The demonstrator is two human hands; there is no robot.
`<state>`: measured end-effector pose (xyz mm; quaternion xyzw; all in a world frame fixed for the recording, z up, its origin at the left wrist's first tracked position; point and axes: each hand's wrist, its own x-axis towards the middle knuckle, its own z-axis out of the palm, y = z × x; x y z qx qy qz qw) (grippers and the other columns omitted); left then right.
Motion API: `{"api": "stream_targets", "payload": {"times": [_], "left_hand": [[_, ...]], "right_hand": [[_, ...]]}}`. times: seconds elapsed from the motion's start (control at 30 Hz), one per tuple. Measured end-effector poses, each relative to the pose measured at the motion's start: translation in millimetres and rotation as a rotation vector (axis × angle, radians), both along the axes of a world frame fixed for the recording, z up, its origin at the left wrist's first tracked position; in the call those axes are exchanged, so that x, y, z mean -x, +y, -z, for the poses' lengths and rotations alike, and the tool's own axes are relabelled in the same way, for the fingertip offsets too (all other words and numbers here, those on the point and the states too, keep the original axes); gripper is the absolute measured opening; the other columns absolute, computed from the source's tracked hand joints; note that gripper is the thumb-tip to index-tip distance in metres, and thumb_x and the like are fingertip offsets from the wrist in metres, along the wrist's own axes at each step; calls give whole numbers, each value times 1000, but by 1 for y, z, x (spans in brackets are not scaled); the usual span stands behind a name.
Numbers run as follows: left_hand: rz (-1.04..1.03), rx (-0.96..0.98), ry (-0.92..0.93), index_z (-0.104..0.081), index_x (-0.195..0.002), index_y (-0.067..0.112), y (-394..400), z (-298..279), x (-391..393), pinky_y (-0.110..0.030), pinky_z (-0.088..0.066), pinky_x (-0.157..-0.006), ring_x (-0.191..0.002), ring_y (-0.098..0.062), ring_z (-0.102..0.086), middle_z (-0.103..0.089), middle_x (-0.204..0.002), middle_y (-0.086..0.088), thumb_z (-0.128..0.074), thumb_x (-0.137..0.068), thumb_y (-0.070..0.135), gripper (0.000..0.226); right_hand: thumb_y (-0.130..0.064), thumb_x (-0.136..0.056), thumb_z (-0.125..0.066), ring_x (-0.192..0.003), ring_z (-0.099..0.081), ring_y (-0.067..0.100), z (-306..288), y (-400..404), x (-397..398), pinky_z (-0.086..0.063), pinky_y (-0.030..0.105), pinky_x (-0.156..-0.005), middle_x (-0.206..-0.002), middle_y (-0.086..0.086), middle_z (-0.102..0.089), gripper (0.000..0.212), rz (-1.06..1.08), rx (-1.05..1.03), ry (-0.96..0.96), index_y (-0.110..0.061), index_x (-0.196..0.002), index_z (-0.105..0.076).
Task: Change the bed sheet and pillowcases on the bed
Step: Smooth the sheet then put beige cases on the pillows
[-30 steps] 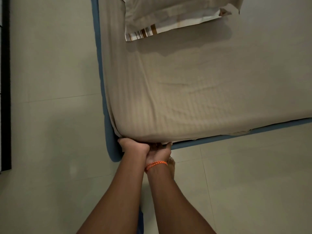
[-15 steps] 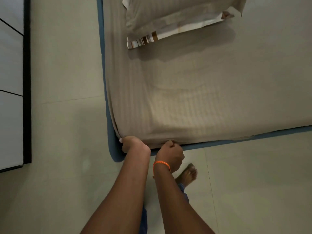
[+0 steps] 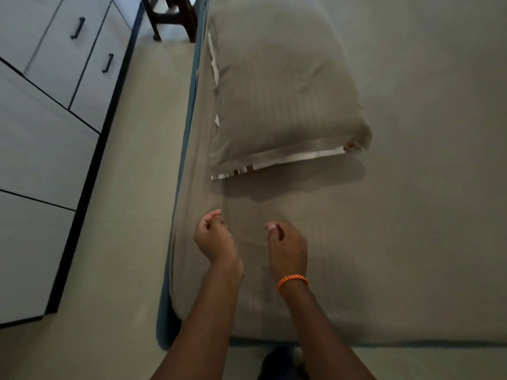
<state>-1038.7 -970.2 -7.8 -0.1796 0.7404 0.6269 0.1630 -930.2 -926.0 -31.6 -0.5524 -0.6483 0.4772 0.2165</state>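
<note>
Bed sheet (image 3: 384,242) lies beneath both hands, left (image 3: 214,237) and right (image 3: 286,246), seemingly loosely curled, empty.

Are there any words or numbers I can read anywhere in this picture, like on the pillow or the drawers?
None: no words, numbers or labels show anywhere.
The pillow has only a striped edge, no writing.
The drawers carry plain dark handles, no labels.
The orange wristband is a braided cord, no text.

bare forearms, an orange braided wristband (image 3: 292,279) on the right wrist
</note>
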Motion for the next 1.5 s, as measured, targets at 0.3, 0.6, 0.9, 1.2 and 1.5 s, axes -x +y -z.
{"api": "stream_targets", "payload": {"times": [0.3, 0.6, 0.9, 1.2, 1.5], "left_hand": [[262, 117, 360, -66, -129, 16, 176, -2, 100, -32, -53, -98, -107, -15, -66, -68, -124, -2, -59, -103, 25, 29], [381, 699, 230, -29, -161, 11, 292, -13, 156, -52, -16, -120, -148, -33, -40, -45, -160, -13, -55, -91, 74, 98], [394, 648, 463, -69, -116, 15, 321, -68, 102, -43, -50, -93, -116, -39, -64, -71, -122, -12, -80, -82, 52, 51], [405, 490, 387, -72, -93, 14, 292, -118, -107, -37, -47, -75, -93, -36, -66, -74, -99, -10, -81, -86, 40, 29], [530, 436, 375, -74, -101, 10, 309, -188, -402, -38, -45, -74, -97, -42, -68, -75, -101, -17, -78, -89, 44, 36]], "right_hand": [[-25, -92, -61, -114, -52, 34, -28, 242, 100, -41, 41, -101, -129, 16, -51, 40, 53, -590, -92, -8, -129, -58], [-74, -83, -64, -157, -16, 29, -22, 381, 124, -19, 55, -120, -171, 15, -12, 119, 65, -42, -352, -17, -165, 0], [-23, -69, -87, -100, -66, 28, -39, 434, 44, -54, 34, -89, -93, 3, -66, 39, -5, 151, -185, -13, -97, -63], [-29, -72, -74, -86, -66, 45, -101, 396, -157, -51, 40, -66, -87, 19, -72, 27, 67, -217, -322, -11, -92, -74], [-16, -69, -75, -77, -65, 47, -191, 396, -469, -45, 39, -61, -78, 21, -69, 14, 156, -249, -413, -10, -81, -71]]}}
